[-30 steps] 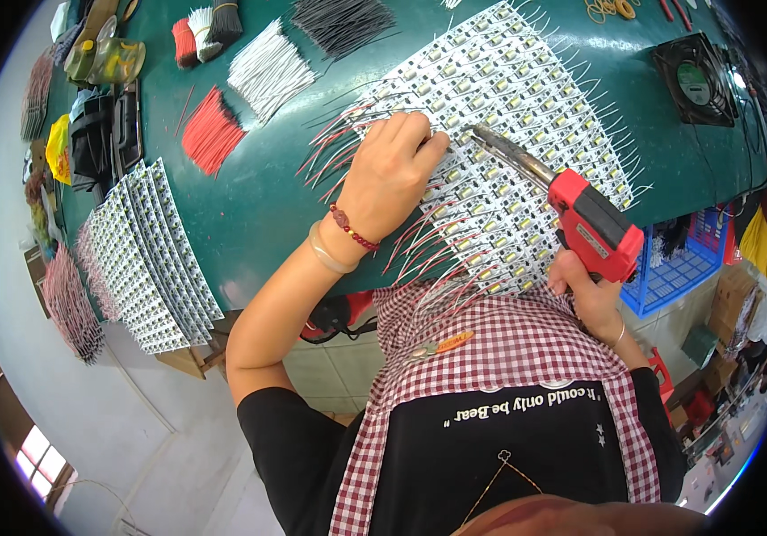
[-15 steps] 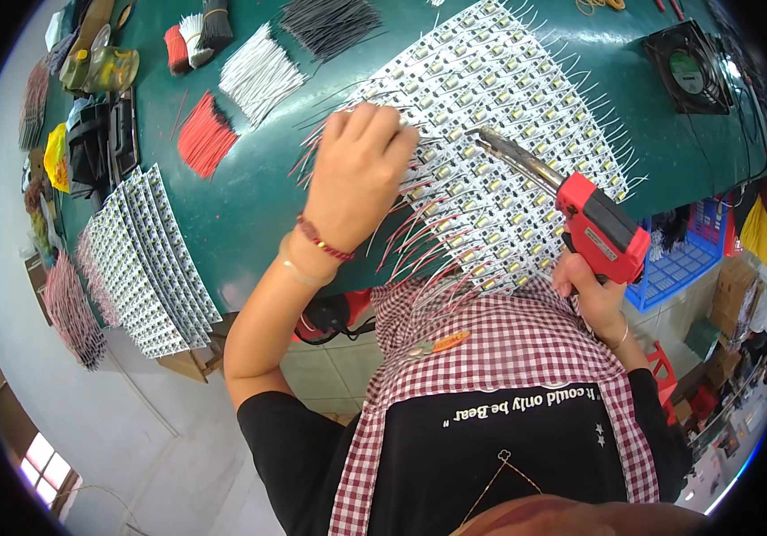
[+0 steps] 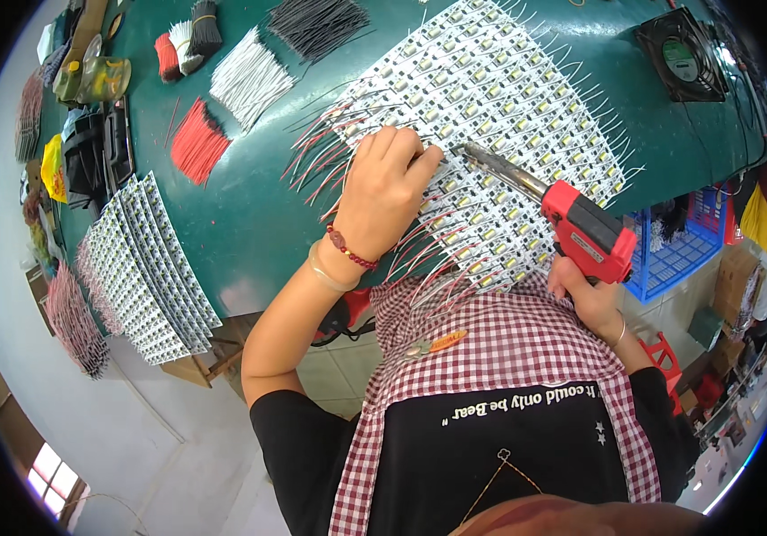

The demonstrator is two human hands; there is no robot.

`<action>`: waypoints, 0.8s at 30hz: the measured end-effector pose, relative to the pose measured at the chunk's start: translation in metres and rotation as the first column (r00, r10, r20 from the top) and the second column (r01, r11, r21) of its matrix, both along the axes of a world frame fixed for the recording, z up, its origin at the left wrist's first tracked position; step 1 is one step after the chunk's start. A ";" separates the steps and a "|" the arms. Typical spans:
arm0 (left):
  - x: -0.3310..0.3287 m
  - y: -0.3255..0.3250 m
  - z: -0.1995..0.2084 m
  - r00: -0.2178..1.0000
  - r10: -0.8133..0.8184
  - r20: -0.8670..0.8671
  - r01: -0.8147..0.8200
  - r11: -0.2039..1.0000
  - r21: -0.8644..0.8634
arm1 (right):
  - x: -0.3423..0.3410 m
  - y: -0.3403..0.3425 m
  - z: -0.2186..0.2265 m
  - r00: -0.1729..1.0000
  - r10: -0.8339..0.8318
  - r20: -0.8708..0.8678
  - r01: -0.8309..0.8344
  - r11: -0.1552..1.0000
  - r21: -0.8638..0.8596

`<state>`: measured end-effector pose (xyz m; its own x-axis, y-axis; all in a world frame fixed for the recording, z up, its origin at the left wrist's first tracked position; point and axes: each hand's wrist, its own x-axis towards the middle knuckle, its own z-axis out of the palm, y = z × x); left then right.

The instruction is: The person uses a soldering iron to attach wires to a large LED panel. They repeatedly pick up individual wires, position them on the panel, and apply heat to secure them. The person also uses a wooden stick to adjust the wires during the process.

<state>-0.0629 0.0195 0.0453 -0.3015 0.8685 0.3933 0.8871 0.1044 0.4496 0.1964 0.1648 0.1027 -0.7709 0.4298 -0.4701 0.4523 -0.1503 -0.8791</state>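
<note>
Glossy dark-green worktop (image 3: pixel 249 223). Centre to right: broad array of white LED circuit boards (image 3: pixel 490 89) with red, black and white wire leads. Far left of that, loose piles: cut red wires (image 3: pixel 200 143), cut white wires (image 3: pixel 252 80), cut black wires (image 3: pixel 319 25). Tied red, white and black wire bundles (image 3: pixel 185 46) further left. Square black fan (image 3: pixel 680 55), far right.

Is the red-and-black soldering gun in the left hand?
No, the right hand holds the red-and-black soldering gun, its metal tip pointing toward the left hand.
</note>
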 end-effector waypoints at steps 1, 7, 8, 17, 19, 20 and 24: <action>0.000 0.001 0.000 1.000 -0.005 -0.007 0.005 1.000 0.003 | 0.000 -0.001 -0.001 1.000 -0.018 0.003 0.018 1.000 -0.010; 0.002 0.003 0.003 0.999 -0.006 -0.042 0.006 1.000 -0.014 | -0.006 -0.001 0.003 0.998 -0.023 0.059 0.023 1.000 -0.004; 0.003 0.003 0.004 0.999 -0.004 -0.052 0.003 1.000 -0.017 | -0.007 -0.001 0.003 0.997 -0.012 0.073 0.011 1.000 0.003; 0.003 0.003 0.003 0.997 -0.005 -0.072 0.004 1.000 -0.020 | -0.004 -0.001 0.004 1.000 -0.013 0.006 0.013 1.000 -0.020; 0.003 0.003 0.004 0.997 -0.004 -0.072 0.002 1.000 -0.026 | -0.005 -0.001 0.005 0.998 -0.063 0.030 0.065 0.994 -0.092; 0.004 0.003 0.004 0.997 -0.003 -0.073 0.001 1.000 -0.030 | -0.003 -0.001 0.003 0.999 -0.032 0.015 0.033 0.997 -0.066; 0.003 0.004 0.004 0.995 -0.004 -0.100 0.002 1.000 -0.026 | 0.002 -0.001 -0.003 0.999 0.014 -0.032 -0.014 1.000 -0.015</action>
